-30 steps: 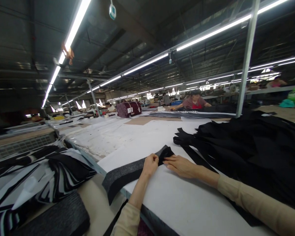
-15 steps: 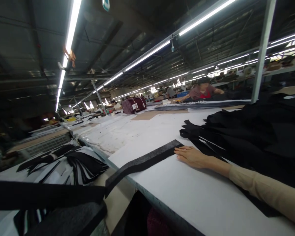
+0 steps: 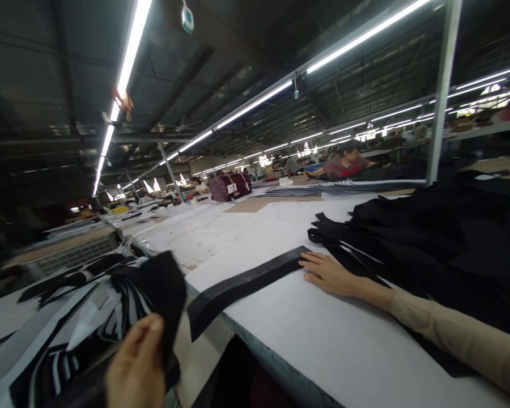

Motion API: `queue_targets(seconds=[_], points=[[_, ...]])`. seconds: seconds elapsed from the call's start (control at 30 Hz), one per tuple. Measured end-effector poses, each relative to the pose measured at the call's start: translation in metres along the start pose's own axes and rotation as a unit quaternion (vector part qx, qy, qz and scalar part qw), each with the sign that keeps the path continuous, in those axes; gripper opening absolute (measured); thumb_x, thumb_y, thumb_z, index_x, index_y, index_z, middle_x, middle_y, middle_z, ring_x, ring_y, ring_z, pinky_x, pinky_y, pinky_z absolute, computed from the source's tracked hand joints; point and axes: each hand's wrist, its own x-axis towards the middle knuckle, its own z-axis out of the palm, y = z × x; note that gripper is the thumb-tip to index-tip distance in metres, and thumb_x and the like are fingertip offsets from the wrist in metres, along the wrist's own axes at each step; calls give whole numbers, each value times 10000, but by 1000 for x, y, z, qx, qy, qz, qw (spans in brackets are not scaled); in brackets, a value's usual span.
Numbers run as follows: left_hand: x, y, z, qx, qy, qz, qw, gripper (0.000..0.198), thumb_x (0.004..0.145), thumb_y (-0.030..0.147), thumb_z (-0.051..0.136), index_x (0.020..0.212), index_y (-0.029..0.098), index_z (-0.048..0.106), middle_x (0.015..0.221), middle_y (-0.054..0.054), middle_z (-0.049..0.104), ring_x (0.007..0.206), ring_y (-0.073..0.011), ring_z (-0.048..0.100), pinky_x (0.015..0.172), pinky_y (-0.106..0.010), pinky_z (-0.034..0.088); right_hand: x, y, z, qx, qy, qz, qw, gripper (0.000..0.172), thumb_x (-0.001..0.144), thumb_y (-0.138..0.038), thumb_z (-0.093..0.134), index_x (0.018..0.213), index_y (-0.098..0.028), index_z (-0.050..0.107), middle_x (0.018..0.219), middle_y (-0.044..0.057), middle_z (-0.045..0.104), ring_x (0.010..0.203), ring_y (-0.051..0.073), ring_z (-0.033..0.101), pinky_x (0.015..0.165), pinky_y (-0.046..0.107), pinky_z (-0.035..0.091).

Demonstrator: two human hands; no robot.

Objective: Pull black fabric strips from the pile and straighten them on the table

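Observation:
My right hand [image 3: 329, 273] lies flat on the white table, fingers stretched out, its fingertips at the far end of a black fabric strip [image 3: 246, 283]. A greyer band runs along that strip, and its near end hangs over the table edge. At the lower left, my left hand [image 3: 138, 362] is closed, thumb against fingers, on a black fabric piece [image 3: 165, 289]. This piece rises above the hand and its lower part is partly hidden. Some motion blur softens the left hand.
A large heap of black fabric [image 3: 442, 243] covers the table's right side. Black and white cut pieces [image 3: 89, 317] lie on a lower surface at left. Farther back are a maroon bundle [image 3: 229, 187], a metal post [image 3: 442, 96] and a person [image 3: 344, 164] at work.
My left hand has come into view from the lower left edge, gripping black fabric that previously stretched across that corner. My right hand stays nearly in place on the strip.

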Motion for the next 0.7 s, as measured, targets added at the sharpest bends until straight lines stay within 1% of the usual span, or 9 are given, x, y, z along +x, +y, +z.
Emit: queue_targets(seconds=[0.03, 0.07, 0.13, 0.2, 0.27, 0.37, 0.47, 0.6, 0.7], points=[[-14, -7, 17, 17, -16, 20, 1000, 208, 735, 383, 628, 839, 209, 585, 815, -4, 591, 767, -171, 552, 650, -280, 477, 0, -4, -4, 29, 14, -3, 999, 542, 876, -540, 340, 1206, -174, 564, 1331, 115, 456, 1239, 302, 365, 1028, 459, 259], [-29, -14, 37, 50, -86, 39, 994, 199, 728, 381, 619, 803, 201, 576, 786, -5, 577, 753, -168, 545, 651, -269, 463, 1, -9, -8, 77, 11, 3, 997, 544, 866, -556, 354, 1148, -162, 599, 1256, 128, 525, 1173, 301, 442, 988, 447, 320], [-59, -26, 77, 117, -210, 92, 966, 180, 789, 367, 525, 719, 201, 532, 718, -5, 529, 690, -157, 514, 620, -264, 437, 1, -18, -17, 225, -59, 44, 972, 593, 859, -605, 324, 1051, -131, 625, 1046, 141, 635, 940, 269, 590, 817, 398, 454], [-83, -35, 108, 182, -311, 150, 921, 162, 835, 289, 432, 710, 210, 498, 718, -18, 520, 704, -168, 507, 666, -292, 429, -1, -25, -26, 379, -161, 97, 906, 682, 858, -654, 245, 1037, -102, 602, 872, 133, 662, 726, 217, 626, 647, 335, 486], [-97, -41, 125, 243, -362, 195, 878, 158, 837, 219, 383, 719, 221, 490, 739, -37, 533, 738, -190, 508, 710, -329, 416, -4, -28, -33, 457, -219, 129, 852, 756, 854, -681, 165, 1061, -82, 577, 751, 111, 648, 611, 176, 601, 578, 302, 471], [-100, -45, 126, 298, -389, 226, 842, 167, 836, 196, 375, 745, 231, 511, 782, -54, 559, 784, -213, 510, 740, -359, 399, -7, -27, -39, 419, -227, 126, 870, 662, 840, -656, 310, 1052, -98, 596, 678, 51, 601, 564, 132, 531, 551, 265, 435], [-91, -41, 121, 283, -395, 207, 849, 177, 864, 251, 387, 744, 222, 514, 785, -44, 565, 778, -199, 516, 727, -332, 408, -8, -24, -39, 351, -229, 60, 906, 412, 734, -393, 621, 1061, -144, 598, 750, 7, 582, 643, 116, 507, 585, 228, 404], [-74, -33, 129, 281, -327, 204, 879, 194, 878, 286, 379, 798, 203, 536, 822, -51, 573, 811, -199, 519, 732, -319, 413, -6, -22, -35, 333, -201, 33, 920, 393, 654, -170, 603, 1046, -147, 590, 795, 3, 579, 727, 129, 520, 631, 229, 407], [-67, -32, 149, 315, -359, 212, 853, 221, 853, 254, 429, 1008, 170, 562, 947, -72, 593, 927, -223, 515, 826, -350, 397, -5, -25, -35, 343, -186, 40, 920, 411, 652, -160, 584, 1062, -137, 580, 821, 16, 589, 729, 130, 528, 611, 225, 403]])
